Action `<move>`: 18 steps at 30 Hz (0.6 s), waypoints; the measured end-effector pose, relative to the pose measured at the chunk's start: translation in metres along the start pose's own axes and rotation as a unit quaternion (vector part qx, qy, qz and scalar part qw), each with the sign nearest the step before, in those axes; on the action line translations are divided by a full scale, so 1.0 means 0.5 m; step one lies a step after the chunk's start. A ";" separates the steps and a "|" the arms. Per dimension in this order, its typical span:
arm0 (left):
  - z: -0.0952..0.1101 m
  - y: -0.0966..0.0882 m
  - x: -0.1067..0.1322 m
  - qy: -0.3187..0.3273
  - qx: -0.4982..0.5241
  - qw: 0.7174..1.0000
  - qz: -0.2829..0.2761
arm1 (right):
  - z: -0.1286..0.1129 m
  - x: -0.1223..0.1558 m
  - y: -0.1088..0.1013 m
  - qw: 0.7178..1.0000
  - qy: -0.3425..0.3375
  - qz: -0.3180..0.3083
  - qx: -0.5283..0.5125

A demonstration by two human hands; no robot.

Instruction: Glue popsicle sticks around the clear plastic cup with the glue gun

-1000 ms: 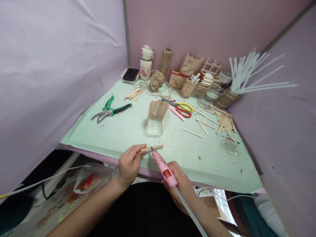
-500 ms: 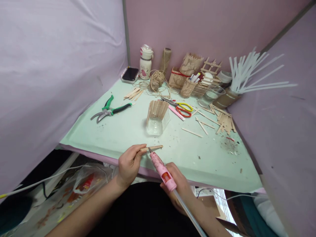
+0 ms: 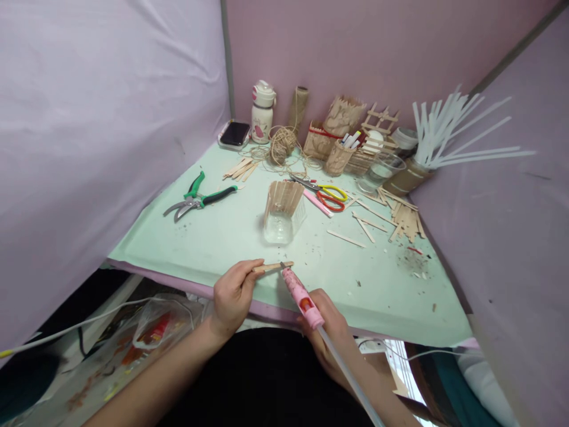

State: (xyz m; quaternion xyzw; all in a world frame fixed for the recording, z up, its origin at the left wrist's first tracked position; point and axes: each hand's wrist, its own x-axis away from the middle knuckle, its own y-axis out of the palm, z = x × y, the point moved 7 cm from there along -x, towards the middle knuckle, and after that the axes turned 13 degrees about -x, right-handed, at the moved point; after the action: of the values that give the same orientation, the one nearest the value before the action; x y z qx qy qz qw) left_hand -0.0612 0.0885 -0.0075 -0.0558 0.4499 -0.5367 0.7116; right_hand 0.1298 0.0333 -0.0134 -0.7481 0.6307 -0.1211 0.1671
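Note:
Between the thumb and fingers of my left hand is a wooden craft stick, held near the table's front edge and pointing right. My right hand is wrapped round a pink hot glue gun, with a long clear glue stick running out of its back end. The gun's nozzle meets the craft stick close to its free right end. Just beyond them stands a clear plastic container, its back side lined with upright craft sticks.
Pruning shears lie left, scissors right of the container. Loose craft sticks pile up at right near a glass. Along the back stand a bottle, twine, a stick-covered pen cup and white glue sticks.
My right hand and the glue gun have moved right, so the nozzle has slid along the craft stick from near my left fingers toward its far end. My left hand has stayed put.

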 end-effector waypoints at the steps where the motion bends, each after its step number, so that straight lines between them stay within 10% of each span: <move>1: 0.000 0.000 0.000 0.000 -0.001 1.000 0.000 | 0.004 0.001 -0.002 1.000 0.011 0.001 0.004; 18: 0.006 -0.002 -0.002 0.008 -0.006 1.000 0.008 | 0.034 0.010 -0.020 0.993 0.099 0.036 0.051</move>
State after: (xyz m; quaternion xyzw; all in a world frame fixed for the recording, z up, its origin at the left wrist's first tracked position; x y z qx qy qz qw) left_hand -0.0598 0.0878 -0.0045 -0.0518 0.4593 -0.5285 0.7121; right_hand 0.1463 0.0316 -0.0253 -0.6995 0.6639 -0.2207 0.1460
